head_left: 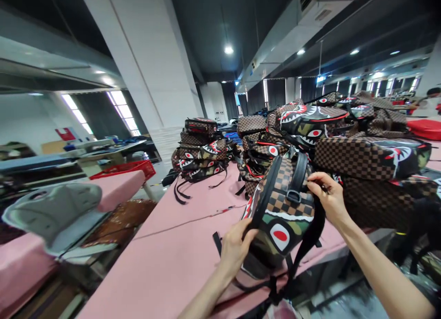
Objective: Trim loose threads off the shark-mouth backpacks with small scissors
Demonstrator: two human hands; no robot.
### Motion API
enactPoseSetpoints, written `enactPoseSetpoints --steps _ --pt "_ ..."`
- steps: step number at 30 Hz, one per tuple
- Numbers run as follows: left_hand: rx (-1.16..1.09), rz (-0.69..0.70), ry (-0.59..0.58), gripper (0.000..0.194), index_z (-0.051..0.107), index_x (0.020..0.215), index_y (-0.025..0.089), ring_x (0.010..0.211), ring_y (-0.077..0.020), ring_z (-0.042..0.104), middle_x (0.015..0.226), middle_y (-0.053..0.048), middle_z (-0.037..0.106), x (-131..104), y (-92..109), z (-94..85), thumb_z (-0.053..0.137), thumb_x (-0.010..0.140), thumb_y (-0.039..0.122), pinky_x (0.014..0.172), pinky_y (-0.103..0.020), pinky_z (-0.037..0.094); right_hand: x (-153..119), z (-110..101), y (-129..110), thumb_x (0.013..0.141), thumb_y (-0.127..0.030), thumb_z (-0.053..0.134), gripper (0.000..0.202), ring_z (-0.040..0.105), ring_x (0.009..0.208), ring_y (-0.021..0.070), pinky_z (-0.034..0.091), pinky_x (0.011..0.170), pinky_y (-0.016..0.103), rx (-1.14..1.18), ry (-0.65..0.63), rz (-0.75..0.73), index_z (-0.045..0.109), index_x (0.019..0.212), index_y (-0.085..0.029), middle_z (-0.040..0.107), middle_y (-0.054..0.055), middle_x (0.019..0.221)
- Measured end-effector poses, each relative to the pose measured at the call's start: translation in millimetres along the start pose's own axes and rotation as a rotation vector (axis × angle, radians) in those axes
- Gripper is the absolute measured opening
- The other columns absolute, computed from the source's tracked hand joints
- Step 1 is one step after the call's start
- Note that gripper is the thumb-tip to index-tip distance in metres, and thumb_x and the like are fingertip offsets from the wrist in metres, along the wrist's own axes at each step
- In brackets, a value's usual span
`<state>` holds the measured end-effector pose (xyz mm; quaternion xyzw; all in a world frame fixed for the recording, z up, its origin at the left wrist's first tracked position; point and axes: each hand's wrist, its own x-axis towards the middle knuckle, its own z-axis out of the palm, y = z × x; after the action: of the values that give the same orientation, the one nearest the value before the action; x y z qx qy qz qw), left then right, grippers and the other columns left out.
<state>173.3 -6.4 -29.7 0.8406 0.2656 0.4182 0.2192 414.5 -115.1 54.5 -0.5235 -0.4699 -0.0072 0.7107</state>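
- The left hand [235, 246] has its grip closed on the lower left edge of the backpack [283, 209], fingers curled round the side, thumb on the front.
- The right hand [327, 196] pinches the upper right edge of the backpack, just beside the black carry handle [296, 177]; its fingers are shut on the fabric or a strap there, though exactly which cannot be told.
- The backpack is held upright at the near edge of the pink tabletop [179, 245], its brown checks and shark-mouth print facing the person.
- Black straps [303, 252] hang loose below the backpack and over the tabletop's edge.
- Judged from this hold, turning or checking the backpack would go best with the left hand taking the weight from below while the right only steers the top, and with the dangling straps kept from snagging on the tabletop's edge.
- Behind and right of the backpack rises a tall heap of bags [361, 149] in the same print, close enough to be knocked.
- Further behind the backpack to the left, well apart, stands a smaller stack of bags [201, 151].
- Far left of the backpack, off the tabletop, is a grey moulded seat [51, 213].
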Motion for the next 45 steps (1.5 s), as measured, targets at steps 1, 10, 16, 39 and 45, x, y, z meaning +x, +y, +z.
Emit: enactPoseSetpoints --steps 1,10,16,39,45 --pt "0.007 -0.011 -0.006 0.021 0.063 0.097 0.020 0.091 -0.0219 0.063 0.099 -0.007 0.069 2.6 1.3 -3.0 0.054 0.081 0.029 0.080 -0.037 0.051 1.4 1.5 0.7 0.071 -0.032 0.064 0.014 0.051 0.059 0.0123 0.043 0.052 0.024 0.004 -0.004 0.001 0.060 0.077 -0.021 0.057 -0.001 0.071" --pt "-0.032 0.220 0.230 0.030 0.053 0.112 0.018 0.108 -0.0205 0.052 0.113 -0.010 0.059 65.5 70.8 -27.4 0.052 0.083 0.027 0.093 -0.037 0.042 3.4 17.9 -17.3 0.074 -0.031 0.062 0.011 0.057 0.066 0.0140 0.046 0.058 0.025 -0.018 -0.088 -0.031 0.062 0.077 -0.020 0.062 0.000 0.076" --pt "-0.121 0.124 -0.237 0.018 0.063 0.082 0.015 0.071 -0.0169 0.057 0.075 -0.004 0.063 127.3 126.1 -23.5 0.056 0.077 0.030 0.066 -0.027 0.044 -10.2 27.8 -44.4 0.082 -0.028 0.055 0.010 0.061 0.072 0.0159 0.049 0.066 0.027 -0.195 -0.190 -0.231 0.063 0.081 -0.021 0.066 0.002 0.079" --pt "-0.609 -0.257 -0.254 0.032 0.048 0.061 0.015 0.046 -0.0062 0.038 0.051 0.004 0.047 101.4 127.0 -51.8 0.058 0.070 0.044 0.045 -0.017 0.027 0.8 -22.2 -26.6 0.074 -0.014 0.054 0.009 0.061 0.065 0.0186 0.036 0.057 0.026 -0.888 0.110 -0.224 0.061 0.073 -0.018 0.066 0.002 0.069" --pt "-0.483 -0.295 -0.181 0.042 0.048 0.056 0.014 0.043 -0.0054 0.033 0.048 0.005 0.042 115.0 103.0 -95.7 0.061 0.065 0.054 0.042 -0.017 0.025 19.2 -8.7 -53.2 0.069 -0.019 0.059 0.005 0.060 0.066 0.0170 0.036 0.058 0.026 -0.693 -0.120 -0.061 0.063 0.068 -0.020 0.067 0.000 0.070"
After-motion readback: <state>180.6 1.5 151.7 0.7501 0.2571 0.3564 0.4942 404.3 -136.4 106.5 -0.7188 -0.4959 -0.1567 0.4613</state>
